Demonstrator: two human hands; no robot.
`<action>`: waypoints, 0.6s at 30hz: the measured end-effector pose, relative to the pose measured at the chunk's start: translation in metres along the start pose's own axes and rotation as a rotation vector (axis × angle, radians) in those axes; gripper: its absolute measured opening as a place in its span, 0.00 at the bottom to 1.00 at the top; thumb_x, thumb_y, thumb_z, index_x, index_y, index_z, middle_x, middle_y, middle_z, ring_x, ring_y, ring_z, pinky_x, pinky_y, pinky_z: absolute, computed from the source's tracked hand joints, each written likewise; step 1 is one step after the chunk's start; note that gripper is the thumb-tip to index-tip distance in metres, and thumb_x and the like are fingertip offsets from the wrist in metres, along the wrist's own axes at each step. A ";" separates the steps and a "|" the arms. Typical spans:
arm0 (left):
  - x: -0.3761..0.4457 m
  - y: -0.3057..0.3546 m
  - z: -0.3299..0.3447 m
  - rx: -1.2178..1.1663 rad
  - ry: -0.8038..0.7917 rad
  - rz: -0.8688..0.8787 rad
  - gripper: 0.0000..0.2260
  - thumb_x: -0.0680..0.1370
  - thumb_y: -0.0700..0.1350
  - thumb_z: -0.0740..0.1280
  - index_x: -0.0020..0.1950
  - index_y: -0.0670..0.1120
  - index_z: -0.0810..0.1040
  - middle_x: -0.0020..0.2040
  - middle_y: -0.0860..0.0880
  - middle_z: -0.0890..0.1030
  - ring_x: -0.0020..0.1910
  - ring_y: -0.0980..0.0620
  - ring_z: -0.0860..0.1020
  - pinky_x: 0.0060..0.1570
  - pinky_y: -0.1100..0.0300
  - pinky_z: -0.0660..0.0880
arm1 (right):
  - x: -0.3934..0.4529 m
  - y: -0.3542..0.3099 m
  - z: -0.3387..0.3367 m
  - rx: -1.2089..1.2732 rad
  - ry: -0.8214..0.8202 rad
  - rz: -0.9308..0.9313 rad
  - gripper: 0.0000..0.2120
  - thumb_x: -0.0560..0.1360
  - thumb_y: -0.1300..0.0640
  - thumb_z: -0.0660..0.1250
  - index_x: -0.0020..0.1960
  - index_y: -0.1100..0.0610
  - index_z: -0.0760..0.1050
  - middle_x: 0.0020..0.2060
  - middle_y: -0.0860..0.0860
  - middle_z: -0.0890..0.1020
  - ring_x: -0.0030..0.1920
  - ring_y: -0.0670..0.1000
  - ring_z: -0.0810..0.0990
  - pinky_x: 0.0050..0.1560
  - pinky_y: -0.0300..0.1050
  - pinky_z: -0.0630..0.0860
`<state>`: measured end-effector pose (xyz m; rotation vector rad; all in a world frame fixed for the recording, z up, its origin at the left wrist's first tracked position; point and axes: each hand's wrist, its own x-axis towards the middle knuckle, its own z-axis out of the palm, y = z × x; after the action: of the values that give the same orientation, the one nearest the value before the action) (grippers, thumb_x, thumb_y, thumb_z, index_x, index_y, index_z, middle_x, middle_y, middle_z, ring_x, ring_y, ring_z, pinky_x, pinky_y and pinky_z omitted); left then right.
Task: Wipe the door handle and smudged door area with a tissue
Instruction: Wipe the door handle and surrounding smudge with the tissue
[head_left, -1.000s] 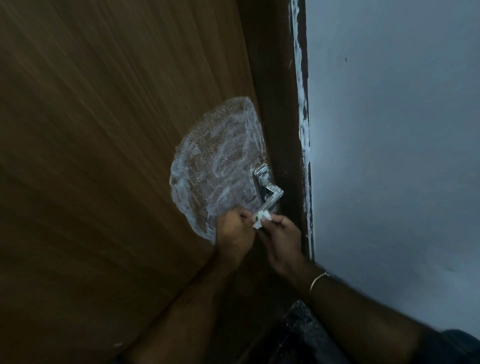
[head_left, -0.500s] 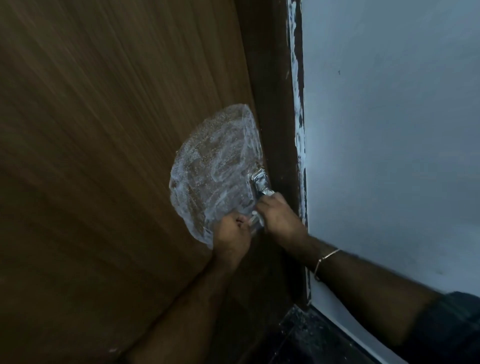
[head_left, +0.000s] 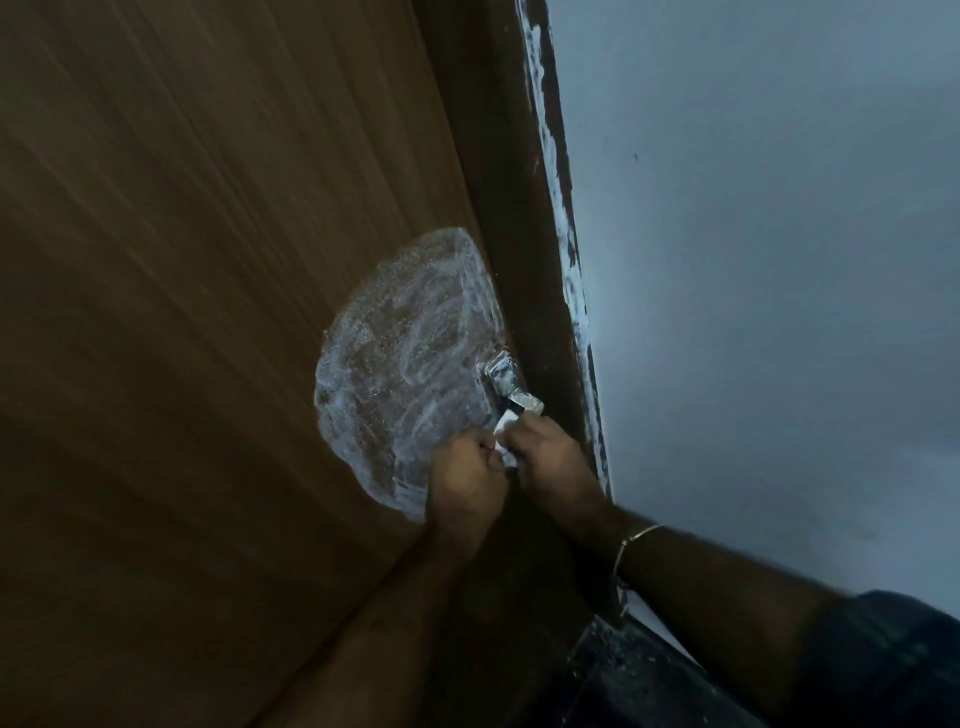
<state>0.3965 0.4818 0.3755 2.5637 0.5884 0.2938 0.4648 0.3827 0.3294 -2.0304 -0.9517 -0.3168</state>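
Observation:
A brown wooden door carries a large white foamy smudge beside its metal handle, which is also smeared white. A small white tissue shows between my two hands just below the handle's lever. My left hand is curled at the smudge's lower edge and pinches the tissue. My right hand grips the tissue from the right, its knuckles just under the handle's end. Most of the tissue is hidden by my fingers.
A dark door frame runs along the door's right edge, with a ragged white paint line where it meets the pale grey wall. Dark floor shows at the bottom. A thin bracelet circles my right wrist.
My right hand has slid down off the handle, so the lever's end shows again. Both hands now meet on the tissue just below it.

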 end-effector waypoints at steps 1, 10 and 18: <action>0.001 -0.001 -0.001 0.023 0.017 0.025 0.06 0.81 0.40 0.63 0.51 0.48 0.79 0.46 0.51 0.79 0.40 0.59 0.74 0.34 0.70 0.65 | -0.002 -0.001 0.003 0.027 0.022 0.012 0.08 0.69 0.64 0.68 0.47 0.60 0.81 0.42 0.56 0.80 0.43 0.55 0.79 0.45 0.36 0.66; 0.014 0.003 0.003 0.141 0.024 0.140 0.06 0.79 0.41 0.65 0.49 0.48 0.82 0.47 0.50 0.80 0.45 0.54 0.77 0.42 0.63 0.68 | 0.005 0.012 0.000 0.070 0.145 0.135 0.11 0.71 0.65 0.64 0.49 0.62 0.82 0.44 0.58 0.81 0.45 0.58 0.80 0.51 0.48 0.77; 0.017 0.010 -0.001 0.185 -0.045 0.121 0.06 0.79 0.40 0.65 0.52 0.46 0.81 0.49 0.48 0.80 0.45 0.54 0.76 0.44 0.61 0.69 | -0.001 0.000 0.024 0.648 0.491 0.743 0.09 0.71 0.72 0.67 0.46 0.63 0.83 0.44 0.55 0.84 0.47 0.53 0.83 0.53 0.36 0.77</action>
<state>0.4147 0.4824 0.3831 2.7821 0.4636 0.2315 0.4616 0.4011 0.3143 -1.4573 0.0490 -0.0663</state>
